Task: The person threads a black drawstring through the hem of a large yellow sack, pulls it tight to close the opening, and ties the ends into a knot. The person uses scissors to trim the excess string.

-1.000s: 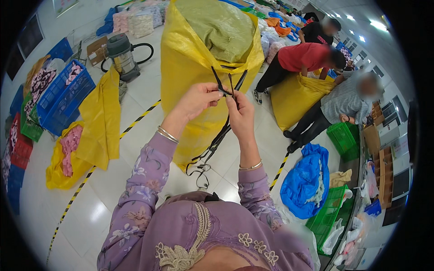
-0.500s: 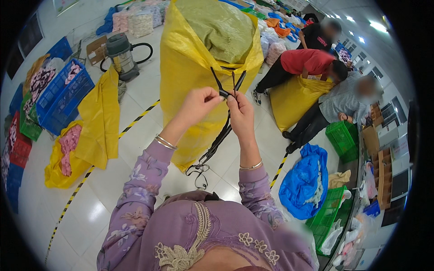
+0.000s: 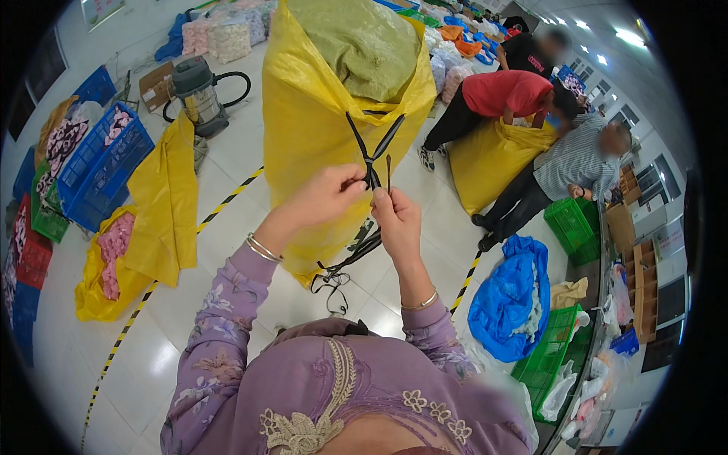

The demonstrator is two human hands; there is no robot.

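A tall yellow woven sack (image 3: pixel 307 121) stands in front of me, with a greenish inner bag (image 3: pixel 364 45) bulging at its mouth. Black cord (image 3: pixel 369 155) runs from two spots on the sack's front edge and meets in a V at a knot. Beside that knot my left hand (image 3: pixel 326 193) is closed, fingertips pinching the cord. My right hand (image 3: pixel 396 218) grips a slim dark needle (image 3: pixel 389 171) pointing upward, with its thumb close to the cord. More black cord hangs below my hands, its tangled end (image 3: pixel 334 292) near the sack's bottom.
At left are a blue crate (image 3: pixel 105 171), a yellow sack of pink pieces (image 3: pixel 115 250) and a vacuum cleaner (image 3: pixel 199 95). On the right, people stand around another yellow sack (image 3: pixel 489 163). Nearer lie a blue bag (image 3: pixel 504 296) and green crates (image 3: pixel 572 227). Striped tape (image 3: pixel 140 303) crosses the floor.
The cord's crossing has drawn into a knot against the sack. Both hands have moved lower, the left away from the crossing. The needle stands out clear of the cord.
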